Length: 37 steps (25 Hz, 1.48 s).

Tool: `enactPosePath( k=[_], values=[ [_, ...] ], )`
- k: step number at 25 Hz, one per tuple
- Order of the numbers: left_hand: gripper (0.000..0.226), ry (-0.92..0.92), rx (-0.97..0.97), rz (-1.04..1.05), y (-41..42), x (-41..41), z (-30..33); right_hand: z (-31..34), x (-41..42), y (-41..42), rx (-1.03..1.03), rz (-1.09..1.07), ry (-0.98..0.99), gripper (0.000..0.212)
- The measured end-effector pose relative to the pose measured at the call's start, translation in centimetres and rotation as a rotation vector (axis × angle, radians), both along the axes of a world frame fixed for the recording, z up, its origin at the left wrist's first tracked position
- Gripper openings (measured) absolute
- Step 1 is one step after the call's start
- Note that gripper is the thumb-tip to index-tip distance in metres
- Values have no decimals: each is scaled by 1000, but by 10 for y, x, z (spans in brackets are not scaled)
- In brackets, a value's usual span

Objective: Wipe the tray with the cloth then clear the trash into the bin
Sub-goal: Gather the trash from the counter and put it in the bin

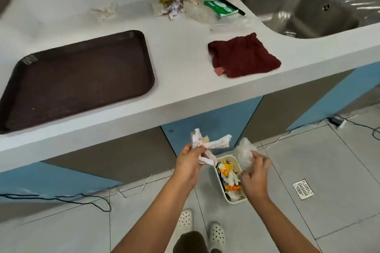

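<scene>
— Where's the trash?
— Left hand [188, 167] has its grip closed on crumpled paper [207, 146]; right hand [254, 178] grips a plastic wad [244, 155], both above the bin [230, 178] on the floor.
— The tray [72, 80]?
— On the bench [178, 51], long axis left-right, cloth [242, 56] right of it.

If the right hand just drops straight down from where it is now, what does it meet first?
Probably the bin: the right hand, holding crumpled plastic, hangs over its right rim, so it may catch the rim itself. Depth is hard to judge.

Steel sink [304, 6], floor drain [303, 189], perhaps cables [61, 199]
</scene>
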<state>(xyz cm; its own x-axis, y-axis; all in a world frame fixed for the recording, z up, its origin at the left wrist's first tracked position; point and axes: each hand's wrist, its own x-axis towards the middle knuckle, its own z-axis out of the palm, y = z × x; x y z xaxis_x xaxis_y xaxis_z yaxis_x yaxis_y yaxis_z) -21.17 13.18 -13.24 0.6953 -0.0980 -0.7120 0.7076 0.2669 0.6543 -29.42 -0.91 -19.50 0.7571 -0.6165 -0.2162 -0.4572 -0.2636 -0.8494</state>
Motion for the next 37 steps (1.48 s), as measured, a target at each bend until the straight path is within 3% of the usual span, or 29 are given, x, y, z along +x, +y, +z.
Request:
enactPosePath(
  k=[5,11,20,28,31,35,37],
  values=[
    [26,87,111,-67,-17,-9,-63,-72,-38,-9,70,-48,149,58],
    [28,154,259,-168,-26,-7,-154,-150,-53,-14,165,-64,354,31],
    [20,169,411,-379,-58,3,-302,-290,-47,-26,222,-243,441,33],
    [16,-68,603,-630,-112,20,-403,-391,-35,-58,103,-34,545,39],
    [20,-186,645,-747,-133,19,-427,-417,-28,-73,1,115,632,45],
    [30,-369,774,-813,-148,19,-457,-445,-19,-79,-20,115,673,48],
    [37,-402,803,-958,-152,23,-477,-459,-12,-78,-15,222,705,57]
  ],
)
